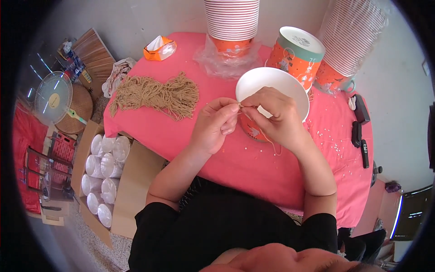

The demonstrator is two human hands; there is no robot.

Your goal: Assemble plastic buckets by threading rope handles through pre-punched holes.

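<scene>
In the head view, the pink-covered table (253, 174) has its near edge curving along the person's torso, with both forearms reaching over it. Its left edge runs beside a tan bundle of cords (154, 96) and drops toward an open cardboard box (138, 186) of white wrapped stacks (109, 165). Along the right edge lie small dark objects (360, 109) and scattered white bits (336, 147). At the back, a tall stack of containers (232, 20), an upturned green-and-orange container (299, 56) and a plastic-wrapped stack (351, 36) limit the reach forward. The widest room shows as pink cloth between the left hand and the bundle, and in front of the wrists.

The left hand (214, 121) pinches with thumb and forefinger, its other fingers curled. The right hand (282, 111) meets it fingertip to fingertip, also pinching. Between them is a thin cord (273, 146), whose loose end trails below the right hand; the detail at the pinch is too small to tell. The fingers are in front of a white-lined bucket (251, 81).
</scene>
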